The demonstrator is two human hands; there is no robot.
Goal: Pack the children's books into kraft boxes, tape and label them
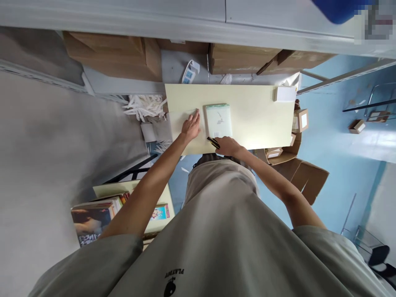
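Observation:
My left hand [191,126] lies flat, fingers stretched out, on a thin, see-through sheet [177,123] at the left end of the pale yellow tabletop [260,119]. In my right hand [228,147] is a yellow-and-black utility knife [213,142], pointing left near the table's front edge. Just beyond the knife sits a pale green-white, flat packet [219,119], perhaps a wrapped book, with a green upper edge and a small grey picture. It lies between my two hands; whether the knife touches it I cannot tell.
A white box [285,94] stands at the table's far right corner. Behind are a power strip [190,72] and large cardboard boxes [114,55] under a shelf. White paper strips [144,106] pile up at left. An open carton [301,175] is at right; books [93,220] are stacked lower left.

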